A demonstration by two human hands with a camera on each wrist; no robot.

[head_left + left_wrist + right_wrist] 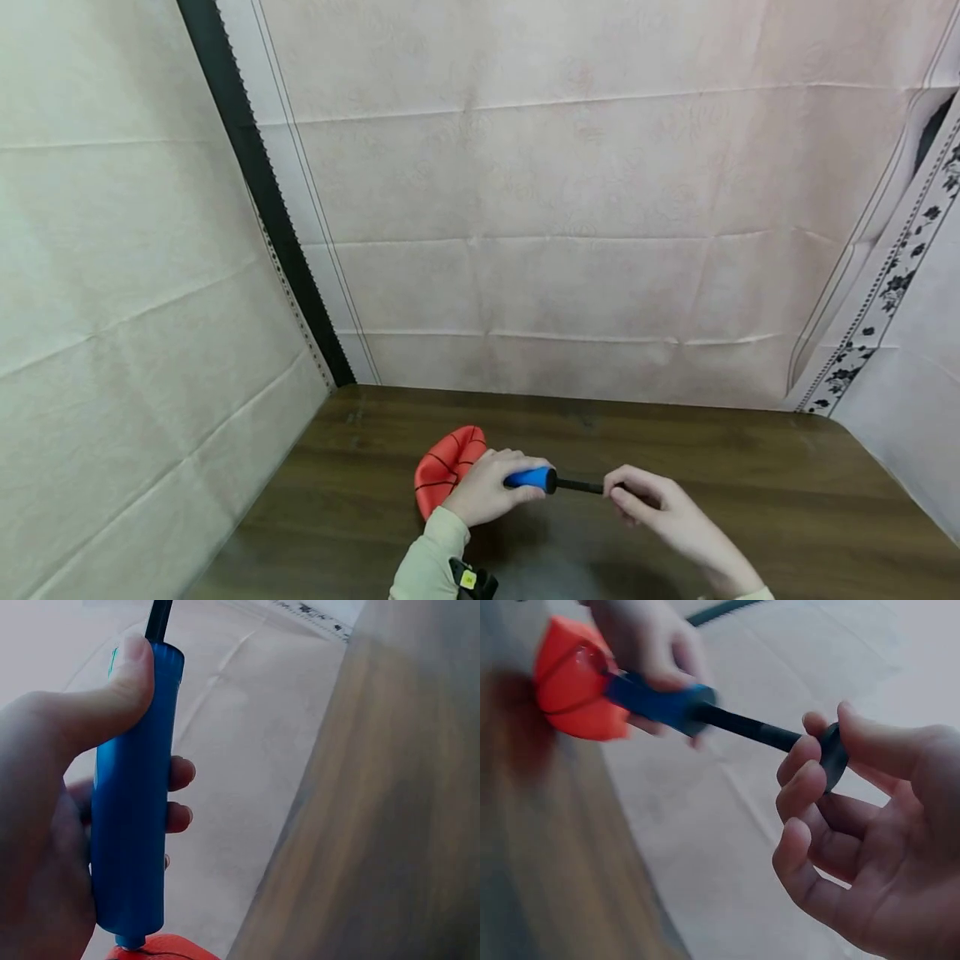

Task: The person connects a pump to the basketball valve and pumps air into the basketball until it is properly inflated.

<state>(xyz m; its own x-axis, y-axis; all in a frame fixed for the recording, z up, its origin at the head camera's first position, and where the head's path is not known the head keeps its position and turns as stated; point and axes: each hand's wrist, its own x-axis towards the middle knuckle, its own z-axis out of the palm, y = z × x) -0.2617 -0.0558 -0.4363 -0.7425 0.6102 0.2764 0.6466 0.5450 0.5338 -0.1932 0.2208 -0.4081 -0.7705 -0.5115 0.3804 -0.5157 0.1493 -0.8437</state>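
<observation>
My left hand (489, 490) grips the blue barrel of a small hand pump (129, 840), with the thumb lying along its top end. Attached at the barrel's lower end is a partly deflated red ball (441, 472) with black lines, creased and sagging. A black rod (754, 730) extends well out of the barrel toward the right. At its far end, my right hand (654, 504) pinches the round black handle (834, 757) between thumb and fingers. The ball's right side is partly hidden behind my left hand in the head view.
Below is a brown wood-grain table (345, 500). Pale creased cloth (570, 183) hangs behind it, with another cloth wall (135, 317) on the left and a flower-patterned border (892, 283) on the right. A black strip (262, 183) runs down the left corner.
</observation>
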